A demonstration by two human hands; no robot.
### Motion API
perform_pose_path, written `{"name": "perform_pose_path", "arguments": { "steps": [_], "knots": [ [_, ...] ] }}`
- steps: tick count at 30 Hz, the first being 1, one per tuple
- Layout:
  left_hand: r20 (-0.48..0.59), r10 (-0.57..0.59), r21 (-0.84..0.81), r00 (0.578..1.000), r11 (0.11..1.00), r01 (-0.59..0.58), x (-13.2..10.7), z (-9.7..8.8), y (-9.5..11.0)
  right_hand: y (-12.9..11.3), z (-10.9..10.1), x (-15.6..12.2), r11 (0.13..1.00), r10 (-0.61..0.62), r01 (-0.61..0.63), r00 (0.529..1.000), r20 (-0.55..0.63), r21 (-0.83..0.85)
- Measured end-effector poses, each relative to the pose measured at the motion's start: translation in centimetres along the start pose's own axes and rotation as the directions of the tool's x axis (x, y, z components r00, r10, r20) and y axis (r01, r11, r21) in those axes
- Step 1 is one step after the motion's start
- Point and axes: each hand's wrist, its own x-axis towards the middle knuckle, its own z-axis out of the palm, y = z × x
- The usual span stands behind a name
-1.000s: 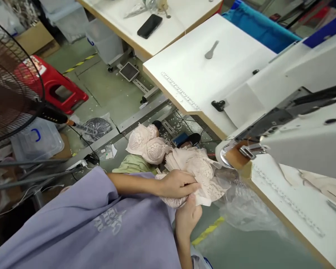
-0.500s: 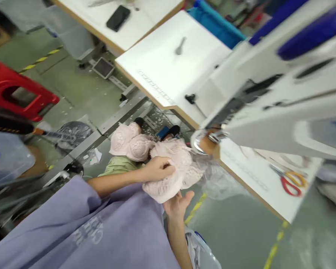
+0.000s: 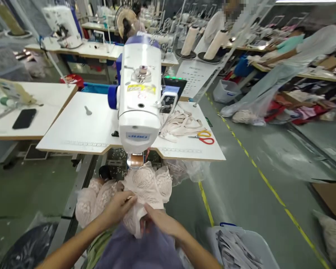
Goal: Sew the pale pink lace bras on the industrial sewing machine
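Observation:
A pale pink lace bra (image 3: 145, 183) lies over my lap, its cups just below the sewing machine's front end. My left hand (image 3: 119, 205) pinches the bra's near edge between thumb and fingers. On the other side, my right hand (image 3: 162, 220) grips the same edge, thumb on top and fingers partly hidden beneath the fabric. More pink lace cups (image 3: 91, 200) hang at the left, over green cloth (image 3: 98, 246). The white sewing machine (image 3: 140, 101) stands straight ahead with its metal and orange-brown end (image 3: 136, 160) above the cups.
Scissors (image 3: 207, 140) and a pile of beige strips (image 3: 182, 123) lie on the white worktable (image 3: 70, 116). A clear tub (image 3: 257, 243) of grey fabric stands on the floor at right. A phone (image 3: 24, 118) rests on the left table. Other people work at the back.
My view has swung up and round to face the machine. My right hand, open under the bra before, now grips its edge; my left hand still holds it.

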Motion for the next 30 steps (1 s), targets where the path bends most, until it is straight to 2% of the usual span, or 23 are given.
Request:
{"name": "perform_pose_path", "arguments": {
  "steps": [1,2,3,4,5,6,7,8,10,11,12,14,17,21,25,27,29,30],
  "knots": [
    [0.036,-0.048,-0.047,0.998,0.998,0.050,0.3,-1.0,0.3,-1.4,-2.2,-0.6,0.997,0.003,0.017,0.966,0.260,-0.071],
    [0.071,-0.083,-0.067,0.994,0.994,0.088,0.6,-1.8,0.7,-2.8,-4.5,-0.9,0.985,0.025,0.051,0.903,0.429,-0.165],
    [0.109,-0.110,-0.068,0.988,0.991,0.118,0.9,-2.4,1.3,-4.2,-7.0,-0.7,0.964,0.035,0.080,0.907,0.419,-0.254],
    [0.162,-0.129,-0.062,0.978,0.988,0.140,1.0,-2.9,2.0,-5.7,-9.5,0.1,0.946,-0.012,0.086,0.973,0.233,-0.312],
    [0.225,-0.141,-0.056,0.964,0.986,0.158,1.2,-3.2,2.8,-7.2,-12.1,1.6,0.928,-0.097,0.080,0.995,-0.030,-0.365],
    [0.292,-0.145,-0.050,0.945,0.985,0.167,1.3,-3.3,3.7,-8.7,-14.7,3.7,0.908,-0.212,0.077,0.932,-0.293,-0.411],
    [0.352,-0.141,-0.049,0.925,0.984,0.169,1.4,-3.3,4.6,-10.3,-17.3,6.1,0.891,-0.335,0.090,0.792,-0.510,-0.445],
    [0.398,-0.131,-0.054,0.908,0.985,0.166,1.6,-3.3,5.4,-11.8,-19.8,8.8,0.881,-0.421,0.121,0.641,-0.642,-0.457],
    [0.448,-0.099,-0.076,0.888,0.986,0.149,1.8,-3.2,6.7,-14.7,-24.3,14.2,0.871,-0.486,0.185,0.461,-0.743,-0.455],
    [0.456,-0.087,-0.081,0.886,0.987,0.139,1.8,-3.2,7.0,-16.0,-26.2,16.5,0.871,-0.491,0.228,0.420,-0.764,-0.434],
    [0.453,-0.085,-0.073,0.887,0.989,0.131,1.9,-3.2,7.2,-17.1,-27.6,18.4,0.859,-0.509,0.290,0.401,-0.761,-0.422],
    [0.419,-0.106,-0.017,0.902,0.992,0.125,1.9,-3.2,6.9,-18.6,-29.5,21.1,0.827,-0.548,0.390,0.396,-0.737,-0.405],
    [0.363,-0.165,0.104,0.917,0.985,0.136,1.9,-3.1,5.7,-19.4,-30.1,22.6,0.801,-0.576,0.435,0.372,-0.728,-0.412],
    [0.393,-0.183,0.227,0.901,0.969,0.098,2.7,-2.7,4.1,-19.9,-30.1,23.1,0.801,-0.575,0.428,0.356,-0.737,-0.419],
    [0.411,-0.148,0.334,0.900,0.943,0.002,3.6,-2.6,4.4,-21.2,-29.8,22.1,0.825,-0.541,0.402,0.356,-0.762,-0.398],
    [0.384,-0.010,0.350,0.923,0.927,-0.136,3.8,-2.9,4.8,-20.8,-27.6,19.8,0.818,-0.542,0.393,0.280,-0.792,-0.421],
    [0.332,0.210,0.315,0.920,0.894,-0.318,3.8,-3.3,5.2,-18.9,-23.6,16.2,0.766,-0.601,0.415,0.189,-0.777,-0.491],
    [0.305,0.300,0.297,0.904,0.872,-0.389,3.8,-3.6,5.3,-17.4,-21.0,14.2,0.726,-0.650,0.456,0.209,-0.731,-0.516]
  ]
}}
